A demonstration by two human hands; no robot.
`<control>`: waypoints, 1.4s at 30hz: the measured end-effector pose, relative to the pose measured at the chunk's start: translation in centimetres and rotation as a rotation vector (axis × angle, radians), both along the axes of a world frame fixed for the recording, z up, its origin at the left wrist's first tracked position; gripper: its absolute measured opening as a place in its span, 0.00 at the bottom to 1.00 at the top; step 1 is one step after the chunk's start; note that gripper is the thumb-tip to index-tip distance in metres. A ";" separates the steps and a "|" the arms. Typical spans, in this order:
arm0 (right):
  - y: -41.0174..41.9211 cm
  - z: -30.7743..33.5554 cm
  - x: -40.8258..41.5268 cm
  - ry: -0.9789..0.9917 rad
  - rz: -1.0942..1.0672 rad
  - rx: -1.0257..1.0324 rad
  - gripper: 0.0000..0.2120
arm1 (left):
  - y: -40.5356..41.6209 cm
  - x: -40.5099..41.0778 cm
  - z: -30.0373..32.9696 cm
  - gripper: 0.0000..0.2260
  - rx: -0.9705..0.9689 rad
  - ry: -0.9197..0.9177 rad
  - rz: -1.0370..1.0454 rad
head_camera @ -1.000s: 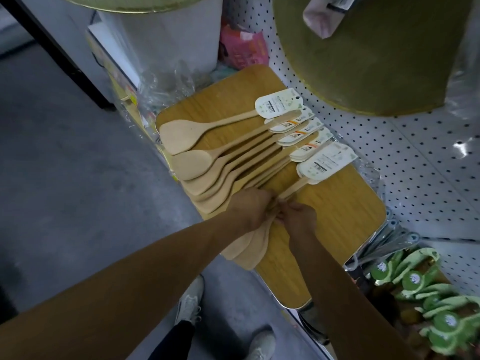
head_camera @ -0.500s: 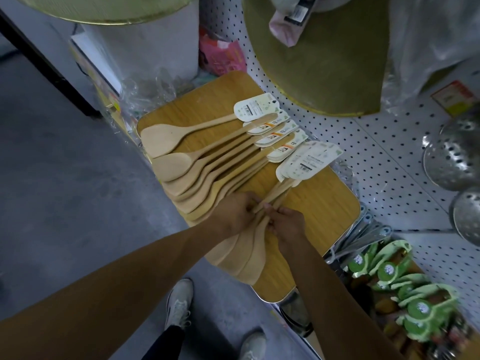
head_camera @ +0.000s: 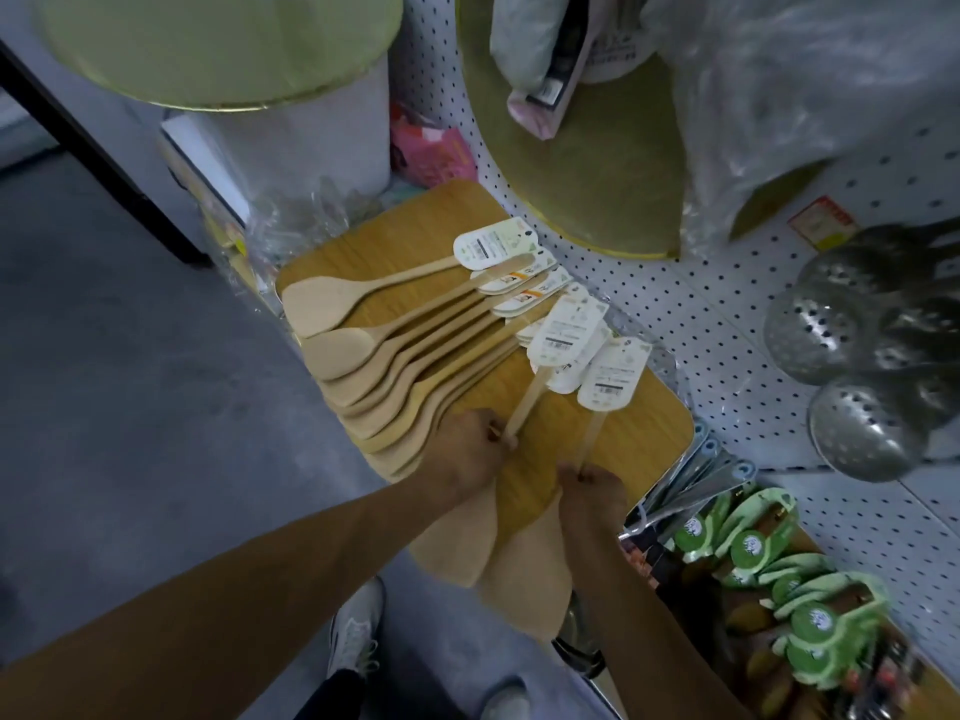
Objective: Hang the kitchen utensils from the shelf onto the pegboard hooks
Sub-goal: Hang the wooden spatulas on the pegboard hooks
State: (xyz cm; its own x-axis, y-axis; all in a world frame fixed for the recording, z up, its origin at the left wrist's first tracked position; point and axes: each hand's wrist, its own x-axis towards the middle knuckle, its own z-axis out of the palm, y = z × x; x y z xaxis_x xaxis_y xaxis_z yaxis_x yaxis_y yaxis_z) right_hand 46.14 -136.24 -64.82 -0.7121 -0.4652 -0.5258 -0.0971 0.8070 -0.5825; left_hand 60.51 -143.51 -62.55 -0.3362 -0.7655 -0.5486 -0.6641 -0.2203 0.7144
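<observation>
Currently splitting spatulas off the pile. Left hand [head_camera: 467, 454] pinching one wooden spatula [head_camera: 524, 402] by mid-handle, right hand [head_camera: 592, 491] curled round another spatula [head_camera: 592, 433], blades near, card tags [head_camera: 613, 374] far, likely so tag holes lead toward pegboard [head_camera: 701, 314] hooks. Remaining spatulas [head_camera: 395, 345] fanned flat on bamboo board [head_camera: 623, 433], left of both hands. No free hook visible; metal skimmers [head_camera: 852, 376] hanging far right.

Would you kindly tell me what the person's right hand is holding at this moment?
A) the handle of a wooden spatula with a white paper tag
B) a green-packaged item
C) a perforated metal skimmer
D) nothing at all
A: the right hand grips the thin handle of a wooden spatula, whose white paper tag stands above the bamboo board.
</observation>
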 end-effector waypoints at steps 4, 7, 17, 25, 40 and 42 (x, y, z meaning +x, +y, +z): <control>3.7 3.4 0.0 -0.070 0.023 -0.043 0.17 | 2.8 -0.2 2.2 0.07 0.014 -0.011 0.011; 6.3 6.0 -0.2 -0.188 0.019 -0.134 0.14 | 5.1 -0.1 4.5 0.06 0.020 -0.014 -0.033; 15.0 13.7 -2.7 -0.383 0.212 -0.271 0.16 | 15.8 1.2 14.8 0.09 0.030 -0.039 -0.084; 22.1 20.4 -5.0 -0.452 0.293 -0.338 0.02 | 23.3 1.4 22.1 0.26 -0.050 -0.058 -0.173; 34.7 32.2 -6.9 -0.280 0.138 -0.573 0.09 | 29.8 -1.4 33.0 0.03 -0.273 0.134 -0.514; 36.5 32.8 -6.9 -0.270 0.070 -0.589 0.08 | 31.0 -2.3 34.1 0.05 -0.249 0.210 -0.549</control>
State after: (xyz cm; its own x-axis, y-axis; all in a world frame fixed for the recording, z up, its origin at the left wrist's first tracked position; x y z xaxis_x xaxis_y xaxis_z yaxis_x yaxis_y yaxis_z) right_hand 39.28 -99.69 -32.03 -0.5483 -0.7706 -0.3249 0.0742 0.3421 -0.9367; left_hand 58.22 -112.50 -28.43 -0.7969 -0.5470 -0.2563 -0.4734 0.3020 0.8275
